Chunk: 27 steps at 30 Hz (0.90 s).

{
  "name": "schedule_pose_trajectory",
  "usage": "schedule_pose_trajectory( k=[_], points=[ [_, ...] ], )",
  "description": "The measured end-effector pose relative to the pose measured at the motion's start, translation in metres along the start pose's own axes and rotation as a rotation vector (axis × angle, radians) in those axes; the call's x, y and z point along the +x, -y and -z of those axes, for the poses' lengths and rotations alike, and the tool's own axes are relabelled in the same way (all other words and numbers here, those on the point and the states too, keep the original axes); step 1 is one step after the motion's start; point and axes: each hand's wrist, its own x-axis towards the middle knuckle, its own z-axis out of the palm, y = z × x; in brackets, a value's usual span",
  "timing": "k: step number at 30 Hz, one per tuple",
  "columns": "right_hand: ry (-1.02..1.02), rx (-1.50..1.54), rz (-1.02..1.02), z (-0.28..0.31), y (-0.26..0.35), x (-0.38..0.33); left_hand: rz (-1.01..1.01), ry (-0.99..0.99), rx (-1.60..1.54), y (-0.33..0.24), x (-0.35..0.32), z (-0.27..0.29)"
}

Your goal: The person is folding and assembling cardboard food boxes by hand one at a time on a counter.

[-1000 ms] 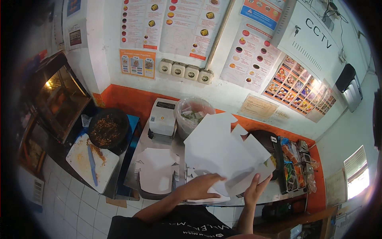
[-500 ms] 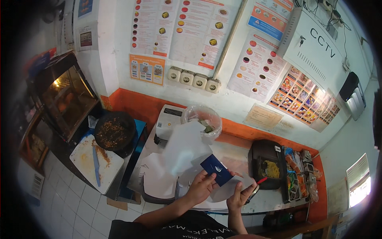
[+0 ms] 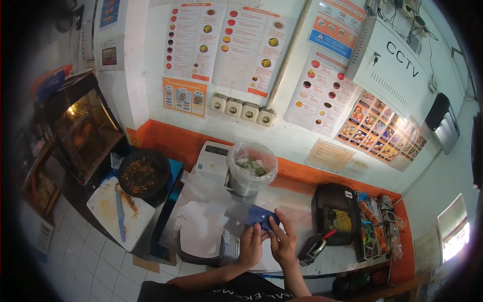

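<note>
A metal counter (image 3: 287, 194) runs along a white wall with an orange band (image 3: 168, 143) at its foot. From left to right along it I see a printer (image 3: 214, 161), a bucket (image 3: 246, 189) lined with clear plastic and holding small packets (image 3: 254, 167), a black case (image 3: 322, 201) with something yellow and crinkled on top, and a rack (image 3: 372, 241) of bright sachets. In front of the printer lies a stack of white card blanks (image 3: 201, 229). Off to the left, a knife (image 3: 121, 216) rests on a stained board (image 3: 137, 232) beside a dark pan (image 3: 145, 172) of crumbs, near a lit cabinet (image 3: 83, 133). Posters (image 3: 188, 45) and a row of sockets (image 3: 241, 109) fill the wall above.

The blue card (image 3: 257, 215) is raised over the counter's near half, just beyond both hands. The left hand (image 3: 251, 246) is partly closed, its thumb up by the card's near edge; the right hand (image 3: 284, 241) bends its fingers over the right end. Both have hold of it. A pale blur spreads left of the card; I can't tell what it is. A black tool (image 3: 313, 250) with a red tip lies just right of the right hand.

A second ago the hands were at a big white sheet; half a second ago the left hand alone gripped the card, and the right was by the tool. The bucket, partly covered then, now shows whole.
</note>
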Motion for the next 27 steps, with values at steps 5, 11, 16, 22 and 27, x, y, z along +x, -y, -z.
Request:
schedule_pose_trajectory(
  k=[5,11,16,22,27],
  points=[
    [0.211,0.269,0.053,0.015,0.003,0.004,-0.118,-0.008,0.150,-0.037,0.019,0.013],
    [0.036,0.022,0.056,-0.014,0.015,0.003,-0.023,-0.097,0.139,-0.027,0.013,0.010],
    [0.014,0.011,-0.052,-0.031,0.017,0.002,-0.028,-0.053,0.214,-0.026,0.016,0.018],
    [0.062,0.262,-0.310,-0.044,0.001,-0.010,-0.014,0.379,0.783,-0.057,0.020,0.047],
    [0.210,0.731,-0.772,-0.107,-0.039,-0.052,-0.117,0.659,1.654,-0.110,0.010,0.089]
  ],
)
